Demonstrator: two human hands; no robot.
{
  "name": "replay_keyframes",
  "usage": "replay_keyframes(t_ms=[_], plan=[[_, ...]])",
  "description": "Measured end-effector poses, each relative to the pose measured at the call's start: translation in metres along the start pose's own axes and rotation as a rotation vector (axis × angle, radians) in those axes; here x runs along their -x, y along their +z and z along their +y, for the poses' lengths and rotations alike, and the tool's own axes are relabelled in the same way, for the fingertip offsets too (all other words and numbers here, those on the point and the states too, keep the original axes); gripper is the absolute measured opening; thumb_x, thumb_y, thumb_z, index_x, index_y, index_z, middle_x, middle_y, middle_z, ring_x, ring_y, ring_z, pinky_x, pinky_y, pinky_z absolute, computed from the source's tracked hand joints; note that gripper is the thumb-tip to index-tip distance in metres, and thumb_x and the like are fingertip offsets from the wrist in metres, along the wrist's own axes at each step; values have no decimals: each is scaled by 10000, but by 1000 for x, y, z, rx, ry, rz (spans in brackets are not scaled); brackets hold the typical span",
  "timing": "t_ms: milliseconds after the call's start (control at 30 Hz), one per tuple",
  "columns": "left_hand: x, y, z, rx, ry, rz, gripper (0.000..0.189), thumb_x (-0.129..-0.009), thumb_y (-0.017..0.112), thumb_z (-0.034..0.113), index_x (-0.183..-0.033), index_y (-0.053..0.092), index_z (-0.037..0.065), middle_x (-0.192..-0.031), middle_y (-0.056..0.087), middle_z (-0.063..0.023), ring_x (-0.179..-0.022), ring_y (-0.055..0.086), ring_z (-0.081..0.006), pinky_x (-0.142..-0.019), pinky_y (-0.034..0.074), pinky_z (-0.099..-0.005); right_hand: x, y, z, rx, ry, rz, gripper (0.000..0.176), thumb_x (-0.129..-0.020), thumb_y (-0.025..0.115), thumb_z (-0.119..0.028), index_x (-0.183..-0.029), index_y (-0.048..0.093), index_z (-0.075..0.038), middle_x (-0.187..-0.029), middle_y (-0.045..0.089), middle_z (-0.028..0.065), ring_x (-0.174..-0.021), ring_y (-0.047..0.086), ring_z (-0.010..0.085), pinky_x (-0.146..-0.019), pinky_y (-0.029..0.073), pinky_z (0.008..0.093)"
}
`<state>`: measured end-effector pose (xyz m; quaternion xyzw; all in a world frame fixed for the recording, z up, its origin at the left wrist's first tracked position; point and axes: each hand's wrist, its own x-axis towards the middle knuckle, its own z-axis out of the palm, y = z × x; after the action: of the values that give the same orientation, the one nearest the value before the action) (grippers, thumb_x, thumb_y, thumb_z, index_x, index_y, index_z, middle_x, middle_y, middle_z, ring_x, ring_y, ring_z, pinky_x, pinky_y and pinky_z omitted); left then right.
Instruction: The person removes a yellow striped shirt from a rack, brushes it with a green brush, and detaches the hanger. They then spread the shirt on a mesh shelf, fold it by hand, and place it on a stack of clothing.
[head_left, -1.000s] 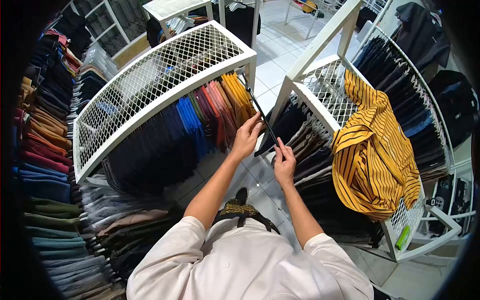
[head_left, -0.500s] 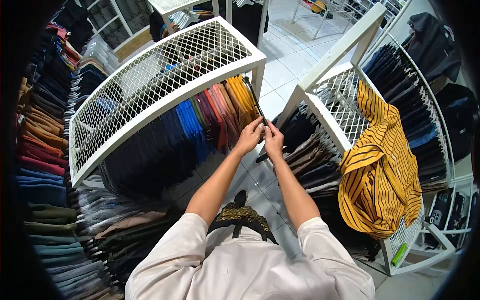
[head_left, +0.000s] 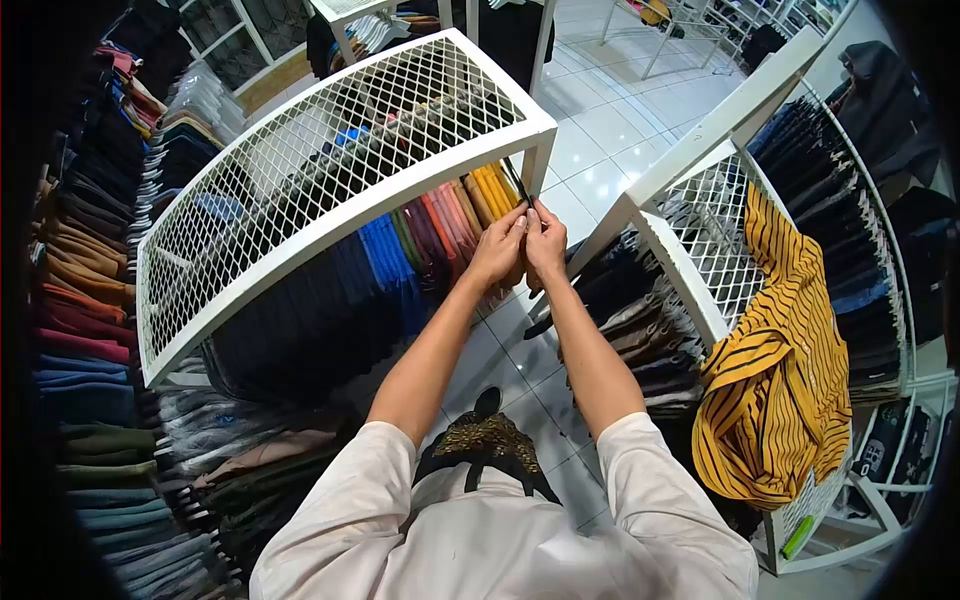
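Out in front of me, my left hand (head_left: 497,248) and my right hand (head_left: 545,243) are side by side, fingers pinched on a thin dark strip (head_left: 517,182). The strip runs up and away from my fingertips, past the end of the left rack; its kind cannot be made out. Just left of my left hand hang folded yellow trousers (head_left: 492,190), with pink, red and blue ones (head_left: 380,245) farther along. What hangs below my fingers is partly hidden by my hands.
A white mesh-topped rack (head_left: 340,245) stands at left, another (head_left: 690,285) at right. A yellow black-striped garment (head_left: 775,400) drapes over the right one. Folded clothes (head_left: 85,330) line the far left. Between the racks runs a tiled floor (head_left: 510,345); a green object (head_left: 797,537) lies lower right.
Both hands have moved slightly up and away from me, still pinching the strip. The view has shifted a little, so the right rack and striped garment appear farther right and lower.
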<state>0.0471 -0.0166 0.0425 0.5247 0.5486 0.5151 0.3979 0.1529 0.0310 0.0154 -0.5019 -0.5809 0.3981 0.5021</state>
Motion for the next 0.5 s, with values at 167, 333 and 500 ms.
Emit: replay_keyframes(t_ms=[167, 333, 500], plan=[[-18, -7, -11, 22, -14, -48, 473, -1092, 473, 271, -1437, 522, -48, -1363, 624, -141, -1252, 567, -189, -1073, 413, -293, -10, 5, -13, 5, 32, 11, 354, -1004, 597, -242, -1255, 684, -8, -1152, 700, 215, -1089, 683, 355, -950, 514, 388], [-29, -13, -10, 44, -117, -105, 475, -1092, 475, 281, -1435, 525, -44, -1343, 622, -120, -1217, 568, -179, -1060, 411, -295, -19, 5, -23, 143, 151, -57, 353, -991, 585, -255, -1258, 692, -51, -1168, 695, 260, -1124, 664, 402, -944, 517, 416], [-24, -11, -13, 70, -118, -131, 482, -1077, 456, 270, -1452, 514, -27, -1415, 595, -188, -1309, 550, -240, -1107, 387, -310, -9, 1, -20, 172, 214, -29, 355, -981, 562, -213, -1272, 685, -51, -1170, 693, 265, -1137, 655, 413, -976, 504, 433]])
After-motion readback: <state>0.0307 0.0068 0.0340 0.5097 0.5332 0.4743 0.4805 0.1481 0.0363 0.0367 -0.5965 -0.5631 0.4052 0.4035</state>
